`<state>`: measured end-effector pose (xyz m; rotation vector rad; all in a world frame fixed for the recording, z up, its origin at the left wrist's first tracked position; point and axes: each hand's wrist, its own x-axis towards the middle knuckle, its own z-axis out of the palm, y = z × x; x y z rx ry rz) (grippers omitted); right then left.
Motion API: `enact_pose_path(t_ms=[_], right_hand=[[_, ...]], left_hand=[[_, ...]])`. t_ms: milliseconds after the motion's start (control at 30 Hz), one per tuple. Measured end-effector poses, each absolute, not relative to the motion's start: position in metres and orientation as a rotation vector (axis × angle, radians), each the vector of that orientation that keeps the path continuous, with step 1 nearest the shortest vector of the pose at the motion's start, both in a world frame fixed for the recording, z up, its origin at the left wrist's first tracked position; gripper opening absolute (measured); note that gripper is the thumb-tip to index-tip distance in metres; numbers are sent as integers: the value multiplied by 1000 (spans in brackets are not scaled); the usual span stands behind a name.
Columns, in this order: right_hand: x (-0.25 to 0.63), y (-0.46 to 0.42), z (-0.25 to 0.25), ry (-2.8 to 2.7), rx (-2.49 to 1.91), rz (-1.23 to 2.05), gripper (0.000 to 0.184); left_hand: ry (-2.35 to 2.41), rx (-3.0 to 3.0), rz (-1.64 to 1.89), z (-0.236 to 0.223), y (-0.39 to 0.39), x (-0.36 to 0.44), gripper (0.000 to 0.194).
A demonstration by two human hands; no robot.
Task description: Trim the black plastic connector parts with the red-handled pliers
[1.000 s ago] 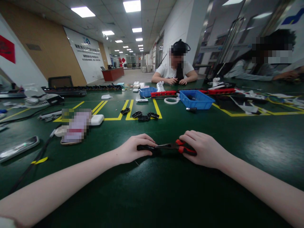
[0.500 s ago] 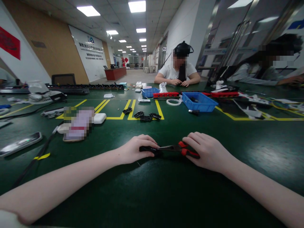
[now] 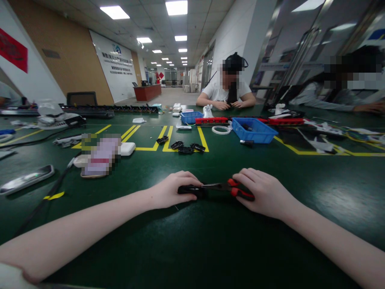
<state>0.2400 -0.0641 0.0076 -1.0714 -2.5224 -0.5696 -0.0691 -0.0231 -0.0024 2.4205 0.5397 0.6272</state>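
My left hand (image 3: 177, 188) is closed around a small black plastic part (image 3: 190, 189), thumb and fingers on either side of it, low over the green table. In my right hand (image 3: 260, 188) are red-and-black pliers (image 3: 233, 188), held by their handles. The long thin jaws point left and meet the black part by my left fingertips. Whether the jaws grip it or only touch it I cannot tell. Beyond my hands, several similar black parts (image 3: 185, 148) lie by the yellow tape lines.
Behind them stand a blue bin (image 3: 254, 130), a smaller blue bin (image 3: 191, 117) and a white tape roll (image 3: 221, 129). On the left lie a phone (image 3: 27, 179), a second, blurred-out phone (image 3: 100, 158), a white case (image 3: 127, 149) and a black cable (image 3: 57, 186). A person (image 3: 225, 90) sits opposite.
The view has shifted slightly. Both hands keep nearly the same pose, the black part and pliers still in them; the part looks slightly turned.
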Motion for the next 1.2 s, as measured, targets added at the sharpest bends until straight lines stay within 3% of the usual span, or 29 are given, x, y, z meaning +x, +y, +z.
enact_pose_path(t_ms=[367, 1200], right_hand=[[237, -66, 9, -2520, -1212, -236, 29], [238, -67, 13, -2529, -1247, -183, 31]], left_hand=[[530, 2401, 658, -2, -25, -69, 34], [582, 2430, 610, -3, -23, -69, 34]])
